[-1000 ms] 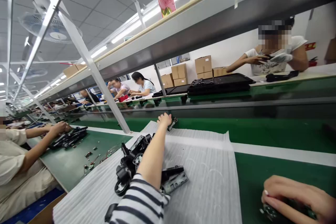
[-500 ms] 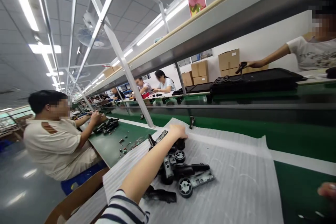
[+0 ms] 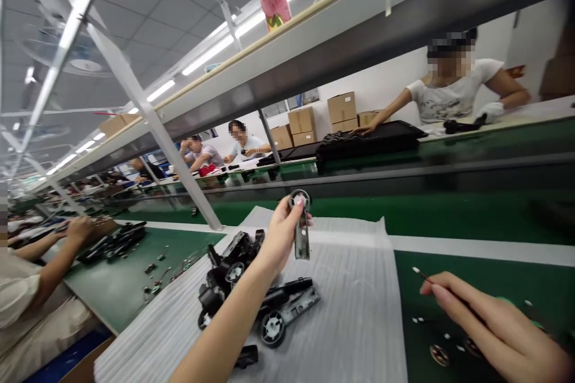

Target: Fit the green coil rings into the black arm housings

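My left hand (image 3: 281,233) is closed around a dark housing part with a round end and a flat grey arm (image 3: 302,242), held up above the white foam sheet (image 3: 359,311). Below it lies a heap of similar black and grey parts (image 3: 274,326), partly hidden by my forearm. At the right, my right hand (image 3: 489,317) pinches a thin dark wire with a small white connector (image 3: 417,270) at its tip. Under that hand, a round copper-coloured piece (image 3: 439,355) and several small white connectors lie on the green surface.
A slanted white post (image 3: 179,161) rises behind the sheet to a long overhead shelf (image 3: 287,60). To the left, a co-worker's hands (image 3: 79,230) work near more black parts (image 3: 119,239). Another person (image 3: 453,90) sits across the belt beside a black tray (image 3: 381,140).
My left hand has lifted from the heap with a grey-armed part in it. My right hand has come farther into view, pinching a wire. The view has turned to the right.
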The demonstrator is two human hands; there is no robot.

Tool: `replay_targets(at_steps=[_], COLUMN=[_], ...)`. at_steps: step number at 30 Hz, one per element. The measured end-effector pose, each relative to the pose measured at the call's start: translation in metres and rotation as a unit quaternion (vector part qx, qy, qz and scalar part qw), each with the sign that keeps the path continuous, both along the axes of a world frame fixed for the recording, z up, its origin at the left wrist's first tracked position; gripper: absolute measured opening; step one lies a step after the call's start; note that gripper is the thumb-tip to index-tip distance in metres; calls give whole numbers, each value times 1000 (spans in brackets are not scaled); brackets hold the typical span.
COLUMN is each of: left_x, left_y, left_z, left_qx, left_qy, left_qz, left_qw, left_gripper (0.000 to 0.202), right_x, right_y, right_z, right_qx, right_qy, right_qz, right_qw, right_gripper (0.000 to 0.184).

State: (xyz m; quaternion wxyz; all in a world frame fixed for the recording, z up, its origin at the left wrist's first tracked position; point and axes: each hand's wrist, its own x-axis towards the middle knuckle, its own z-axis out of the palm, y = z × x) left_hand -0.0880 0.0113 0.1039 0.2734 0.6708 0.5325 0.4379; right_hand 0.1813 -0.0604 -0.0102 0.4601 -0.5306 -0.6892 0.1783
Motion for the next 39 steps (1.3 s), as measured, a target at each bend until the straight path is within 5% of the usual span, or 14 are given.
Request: replay_targets(at_steps=[2,6,12,20,29,33,39], left_x=[29,71,79,59,54,56,71], left_y=[-20,-47,-55,-49,-58,-58,-63], left_z=[-13,-47,-81,-68,-47,-55,-70], left_qx=[-52,-254,-281,-220,-205,-204,-264], left_qy=[-75,-237,-263,-111,-1,-31,-206], left_qz=[-53,-166,-228,-151,-284,-267,-122], left_qw=[994,923,894,957,937,941,934], left_gripper=[43,49,39,42,25,26,46], right_x=[-3,-8,-11,-6,-8,-10,-15], right_y=[-5,-13,-15,-12,-14,-14,-17], right_z=[12,30,36,32,33,34,28], right_qx=[18,21,-55,-50,-6,7,77], right_qy=[-20,-47,-80,-186,-187,-140,-105], right_qz=[66,141,136,159,166,159,108], right_qw=[997,989,986,968,968,977,986], right_gripper=[24,24,18,21,16,15,17])
